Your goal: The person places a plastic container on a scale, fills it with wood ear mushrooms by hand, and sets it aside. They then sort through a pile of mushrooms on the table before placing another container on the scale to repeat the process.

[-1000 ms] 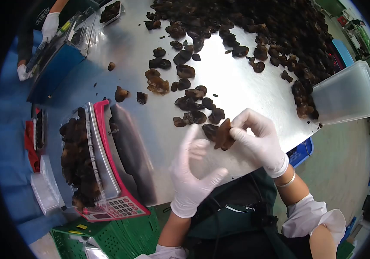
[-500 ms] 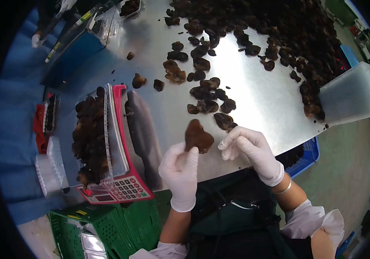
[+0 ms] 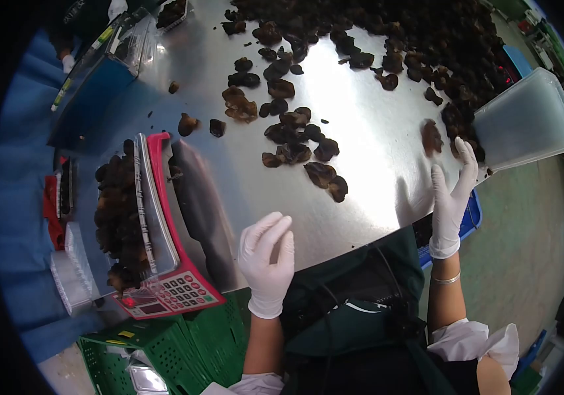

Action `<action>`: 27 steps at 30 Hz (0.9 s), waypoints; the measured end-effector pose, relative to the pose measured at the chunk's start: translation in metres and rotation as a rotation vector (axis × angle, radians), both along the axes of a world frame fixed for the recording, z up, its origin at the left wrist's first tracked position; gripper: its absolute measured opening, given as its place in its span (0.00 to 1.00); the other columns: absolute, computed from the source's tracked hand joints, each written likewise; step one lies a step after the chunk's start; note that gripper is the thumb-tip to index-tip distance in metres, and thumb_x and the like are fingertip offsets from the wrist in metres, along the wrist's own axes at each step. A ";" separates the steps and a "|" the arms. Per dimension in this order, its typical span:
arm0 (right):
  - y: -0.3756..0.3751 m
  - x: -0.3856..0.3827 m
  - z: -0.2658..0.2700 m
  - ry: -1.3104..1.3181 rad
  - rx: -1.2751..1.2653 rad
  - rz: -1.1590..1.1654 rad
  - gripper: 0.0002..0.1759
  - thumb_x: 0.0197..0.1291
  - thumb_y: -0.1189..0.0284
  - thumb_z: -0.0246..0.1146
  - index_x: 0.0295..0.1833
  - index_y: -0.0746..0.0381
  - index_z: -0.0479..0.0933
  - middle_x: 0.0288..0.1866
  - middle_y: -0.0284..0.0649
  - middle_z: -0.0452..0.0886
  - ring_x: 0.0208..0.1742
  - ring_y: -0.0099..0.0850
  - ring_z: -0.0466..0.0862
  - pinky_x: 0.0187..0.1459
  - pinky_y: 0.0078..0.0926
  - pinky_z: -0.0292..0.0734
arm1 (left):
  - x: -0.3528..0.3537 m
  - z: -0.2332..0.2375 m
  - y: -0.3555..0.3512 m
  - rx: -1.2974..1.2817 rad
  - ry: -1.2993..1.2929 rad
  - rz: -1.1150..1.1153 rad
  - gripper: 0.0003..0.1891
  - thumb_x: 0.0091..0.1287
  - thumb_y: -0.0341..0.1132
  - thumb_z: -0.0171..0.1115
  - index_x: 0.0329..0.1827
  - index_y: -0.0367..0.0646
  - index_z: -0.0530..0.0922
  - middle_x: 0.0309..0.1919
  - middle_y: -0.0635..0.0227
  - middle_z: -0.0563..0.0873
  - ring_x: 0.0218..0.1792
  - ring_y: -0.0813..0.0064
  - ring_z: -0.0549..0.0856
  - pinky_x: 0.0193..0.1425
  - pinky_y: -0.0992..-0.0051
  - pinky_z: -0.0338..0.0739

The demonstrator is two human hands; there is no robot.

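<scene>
My right hand (image 3: 454,191), in a white glove, reaches over the right side of the metal table with fingers spread and nothing in them. Just beyond its fingertips is a blurred brown wood ear mushroom piece (image 3: 432,137). My left hand (image 3: 267,263), also gloved, hovers over the table's front edge; its fingers are curled toward the thumb and hold nothing. Ahead of the hands lies a loose cluster of dark wood ear mushrooms (image 3: 293,136). To the left, a clear plastic tray of mushrooms (image 3: 117,210) rests on a pink-red scale (image 3: 183,289).
A big mushroom heap (image 3: 413,39) covers the far table. Stacked clear containers (image 3: 525,122) lie at the right edge, above a blue basket (image 3: 471,220). Green crates (image 3: 196,336) stand below the scale. Another person's gloved hand (image 3: 68,63) shows at upper left.
The mushroom piece has left my left hand and is now at the right, past my right fingertips. My right hand has swung right and opened. The view has shifted slightly.
</scene>
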State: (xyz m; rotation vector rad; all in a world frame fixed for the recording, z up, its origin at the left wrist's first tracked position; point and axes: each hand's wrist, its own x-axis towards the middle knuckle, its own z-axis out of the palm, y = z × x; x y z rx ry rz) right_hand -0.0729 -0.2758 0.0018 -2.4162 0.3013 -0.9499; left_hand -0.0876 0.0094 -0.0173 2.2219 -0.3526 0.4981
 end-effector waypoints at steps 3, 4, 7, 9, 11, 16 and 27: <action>0.032 -0.009 -0.007 0.203 0.790 0.253 0.23 0.60 0.76 0.68 0.61 0.66 0.76 0.52 0.42 0.82 0.62 0.39 0.79 0.65 0.37 0.73 | 0.004 -0.004 -0.005 -0.058 0.090 0.038 0.14 0.61 0.19 0.68 0.49 0.41 0.87 0.49 0.62 0.88 0.51 0.64 0.87 0.59 0.68 0.81; 0.041 -0.004 -0.006 0.287 0.551 0.371 0.19 0.57 0.74 0.70 0.55 0.63 0.80 0.49 0.41 0.83 0.60 0.39 0.79 0.65 0.38 0.72 | 0.005 -0.006 -0.008 -0.083 0.119 0.022 0.14 0.61 0.20 0.67 0.49 0.41 0.87 0.50 0.61 0.88 0.52 0.63 0.87 0.60 0.68 0.80; 0.077 0.021 -0.011 0.229 0.209 0.579 0.18 0.54 0.70 0.73 0.52 0.58 0.83 0.47 0.40 0.82 0.53 0.42 0.79 0.57 0.39 0.72 | 0.012 -0.011 -0.009 -0.099 0.146 -0.010 0.13 0.62 0.21 0.68 0.49 0.41 0.87 0.50 0.62 0.88 0.51 0.62 0.87 0.59 0.67 0.80; 0.093 0.033 -0.015 0.276 0.007 0.512 0.17 0.54 0.69 0.73 0.51 0.58 0.83 0.47 0.40 0.83 0.52 0.43 0.79 0.55 0.40 0.72 | 0.011 -0.012 -0.006 -0.089 0.147 -0.016 0.12 0.63 0.23 0.68 0.49 0.42 0.87 0.50 0.62 0.88 0.50 0.61 0.86 0.57 0.66 0.80; 0.091 0.037 -0.023 0.270 0.021 0.536 0.17 0.54 0.69 0.73 0.50 0.58 0.83 0.47 0.40 0.82 0.52 0.43 0.79 0.55 0.39 0.72 | 0.012 -0.012 -0.004 -0.163 0.223 0.011 0.12 0.63 0.23 0.68 0.49 0.42 0.87 0.49 0.61 0.88 0.50 0.60 0.86 0.58 0.65 0.79; 0.052 0.034 -0.005 0.041 0.178 0.261 0.14 0.55 0.77 0.68 0.49 0.62 0.82 0.51 0.39 0.81 0.56 0.36 0.77 0.59 0.35 0.69 | 0.013 -0.009 -0.004 -0.133 0.217 -0.018 0.12 0.64 0.24 0.67 0.49 0.41 0.87 0.48 0.61 0.89 0.51 0.61 0.86 0.60 0.66 0.79; 0.057 0.034 -0.031 0.330 -0.149 0.672 0.18 0.56 0.72 0.68 0.54 0.56 0.80 0.57 0.42 0.79 0.61 0.44 0.75 0.64 0.46 0.65 | 0.073 0.009 -0.019 -0.039 0.090 0.038 0.14 0.66 0.23 0.64 0.53 0.42 0.86 0.56 0.60 0.85 0.61 0.60 0.82 0.69 0.65 0.73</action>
